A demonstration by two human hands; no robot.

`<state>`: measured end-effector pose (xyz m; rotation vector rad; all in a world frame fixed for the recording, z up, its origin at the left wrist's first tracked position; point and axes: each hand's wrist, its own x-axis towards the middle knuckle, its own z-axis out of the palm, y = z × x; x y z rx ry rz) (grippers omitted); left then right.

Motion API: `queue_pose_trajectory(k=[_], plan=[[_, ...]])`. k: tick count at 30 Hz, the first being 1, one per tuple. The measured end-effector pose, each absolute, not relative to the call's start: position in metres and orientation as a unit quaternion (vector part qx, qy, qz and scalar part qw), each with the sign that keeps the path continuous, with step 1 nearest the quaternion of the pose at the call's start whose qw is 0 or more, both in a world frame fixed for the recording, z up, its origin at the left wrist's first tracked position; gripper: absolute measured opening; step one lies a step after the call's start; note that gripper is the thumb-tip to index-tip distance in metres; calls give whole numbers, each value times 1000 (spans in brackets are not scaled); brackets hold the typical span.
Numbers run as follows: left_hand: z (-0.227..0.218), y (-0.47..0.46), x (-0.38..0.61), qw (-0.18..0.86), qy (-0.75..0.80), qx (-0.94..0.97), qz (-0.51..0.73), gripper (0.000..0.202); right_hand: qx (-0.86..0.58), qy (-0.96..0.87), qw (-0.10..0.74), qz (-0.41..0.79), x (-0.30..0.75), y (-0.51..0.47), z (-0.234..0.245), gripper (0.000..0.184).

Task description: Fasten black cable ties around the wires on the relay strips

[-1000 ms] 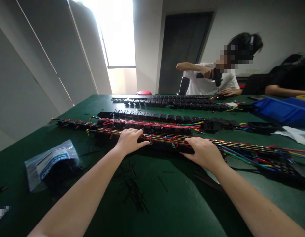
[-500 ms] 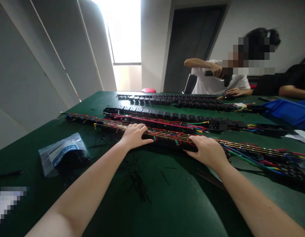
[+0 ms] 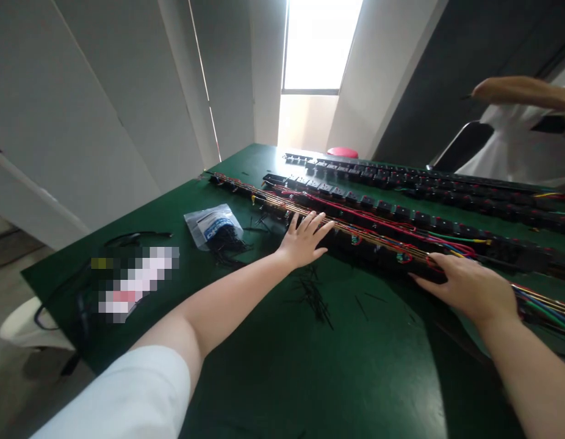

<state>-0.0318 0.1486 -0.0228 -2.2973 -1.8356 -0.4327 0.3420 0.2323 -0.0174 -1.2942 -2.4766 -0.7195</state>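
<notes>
Well, a plastic bag point(image 3: 209, 224) lies left on the surface point(image 3: 273, 378); the left hand point(image 3: 301, 244), fingers spread, touches the wired strip point(image 3: 378, 242) running far left to near right; the right hand point(image 3: 472, 283) rests on it, thumb apart, whether gripping I can't tell.

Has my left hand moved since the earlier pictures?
Yes: judged against the small green part on the wired strip, your left hand has shifted left along the strip, opening a gap between hand and green part.
</notes>
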Motion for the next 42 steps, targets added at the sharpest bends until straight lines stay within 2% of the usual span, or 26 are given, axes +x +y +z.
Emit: queue_pose_trajectory(k=[7,13,17,20,26,30,32,37,42], plan=[[-40,80,-77,62,-591,-788,-160,64,-444,-853,136,-239,348,253,-27,47],[-43,72,-87,30,-515,-841,-162,60,-444,-858,120,-231,344,254,-16,44],[-41,78,-85,23,-508,-844,-169,52,-420,-858,165,-245,326,212,-5,66],[-32,77,-85,22,-514,-841,-169,50,-368,-881,187,-232,294,150,-16,83],[11,63,-129,20,-595,-790,-149,48,-237,-946,165,-149,235,44,-55,107],[22,43,-194,18,-699,-704,-126,75,-275,-945,155,-87,221,37,-60,101],[16,30,-222,26,-734,-667,-122,82,-324,-934,141,-49,212,41,-61,98],[-16,11,-252,52,-790,-595,-140,76,-396,-910,119,-3,171,51,-65,91],[-39,21,-255,67,-817,-544,-183,56,-436,-892,118,18,137,69,-67,83]])
